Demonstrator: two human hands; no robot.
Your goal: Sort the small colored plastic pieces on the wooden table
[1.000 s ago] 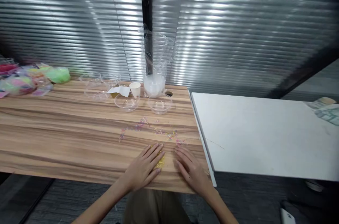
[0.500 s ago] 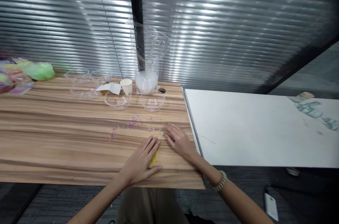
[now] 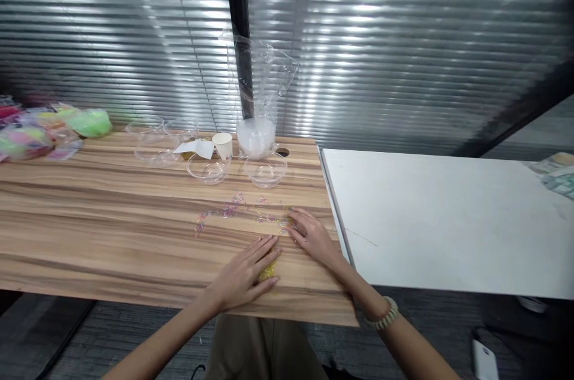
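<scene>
Near the front edge of the wooden table, my left hand (image 3: 249, 272) lies with its fingers spread beside a small yellow pile (image 3: 268, 271), partly hidden under the palm. My right hand (image 3: 311, 237) rests farther back and to the right, fingers bent with the tips down on the table at scattered small colored pieces (image 3: 282, 223). Whether those fingertips pinch a piece is too small to tell. More pink and purple pieces (image 3: 231, 207) lie in the middle of the table.
Behind stand clear bowls (image 3: 266, 173), a white paper cup (image 3: 223, 145) and a plastic bag with stacked bowls (image 3: 256, 136). Colorful bags (image 3: 27, 140) sit at the back left. A white table (image 3: 417, 218) adjoins on the right, with plastic packets (image 3: 560, 179) at its far end.
The view has turned slightly left, so things appear shifted right. My left hand's fingers have moved slightly over the yellow pile; my right hand stays at the colored pieces.
</scene>
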